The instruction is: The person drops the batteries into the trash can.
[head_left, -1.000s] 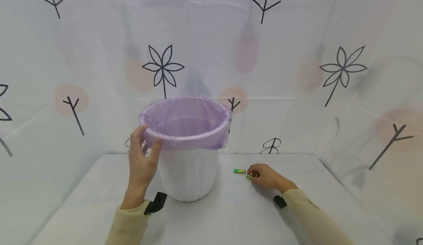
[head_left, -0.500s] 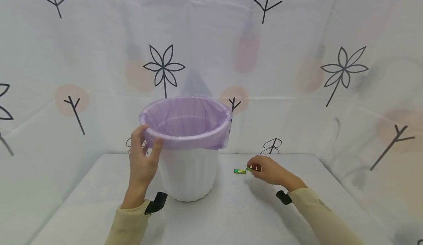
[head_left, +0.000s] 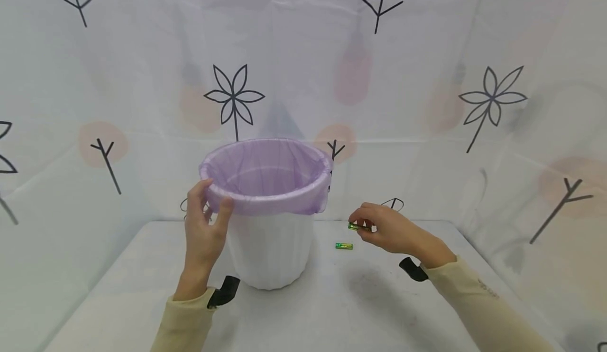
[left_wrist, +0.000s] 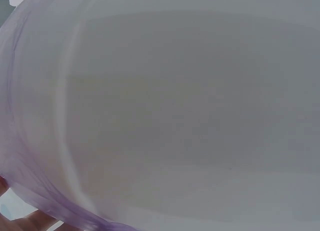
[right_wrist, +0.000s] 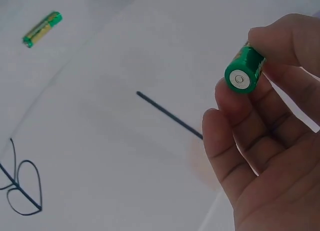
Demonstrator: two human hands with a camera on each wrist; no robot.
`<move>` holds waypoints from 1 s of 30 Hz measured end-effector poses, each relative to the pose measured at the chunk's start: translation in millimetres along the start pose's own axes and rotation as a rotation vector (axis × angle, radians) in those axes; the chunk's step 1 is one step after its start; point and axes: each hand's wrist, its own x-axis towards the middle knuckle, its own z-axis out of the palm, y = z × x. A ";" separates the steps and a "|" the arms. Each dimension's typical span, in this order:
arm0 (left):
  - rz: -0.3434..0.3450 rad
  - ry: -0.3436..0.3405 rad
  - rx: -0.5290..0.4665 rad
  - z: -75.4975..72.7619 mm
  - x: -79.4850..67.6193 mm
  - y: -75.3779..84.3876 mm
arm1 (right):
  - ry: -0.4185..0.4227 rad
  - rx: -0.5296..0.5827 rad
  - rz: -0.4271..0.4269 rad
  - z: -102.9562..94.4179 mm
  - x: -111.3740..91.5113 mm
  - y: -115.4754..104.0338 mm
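A white trash bin (head_left: 272,252) stands upright on the table, with a purple bag (head_left: 275,203) folded over its rim. My left hand (head_left: 205,233) grips the bagged rim at its near left, thumb in front and fingers round the side. Its fingertips (left_wrist: 37,220) show at the lower left of the left wrist view, beside the bag's edge. Right of the bin, my right hand (head_left: 391,230) pinches a green and gold battery (right_wrist: 244,73) between thumb and fingers above the table. A second battery (head_left: 343,246) lies on the table just below and left of that hand.
The white table (head_left: 303,320) ends behind the bin at a hanging patterned cloth (head_left: 294,51), which also rises on both sides. Black wrist mounts (head_left: 225,292) sit at both sleeve cuffs.
My right hand has lifted one battery off the table, moving it up past the other battery. The left hand, the bin and the second battery have stayed put.
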 end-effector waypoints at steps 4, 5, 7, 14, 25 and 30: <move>0.008 0.002 0.002 -0.2 0.2 -0.8 | 0.031 -0.036 -0.063 -16.7 3.5 -12.7; 0.010 0.003 0.000 -0.2 0.2 -0.8 | 0.040 -0.045 -0.080 -20.8 4.3 -15.5; 0.012 0.002 -0.002 -0.2 0.2 -0.7 | 0.058 -0.064 -0.110 -28.4 6.9 -21.0; 0.012 0.004 -0.002 0.5 0.3 0.4 | 0.127 -0.052 -0.203 -54.5 23.8 -37.2; 0.006 -0.002 -0.004 2.9 1.0 0.7 | 0.187 -0.015 -0.300 -87.0 60.0 -59.2; -0.001 0.008 0.000 1.4 0.3 1.9 | 0.155 -0.024 -0.299 -89.9 83.1 -72.3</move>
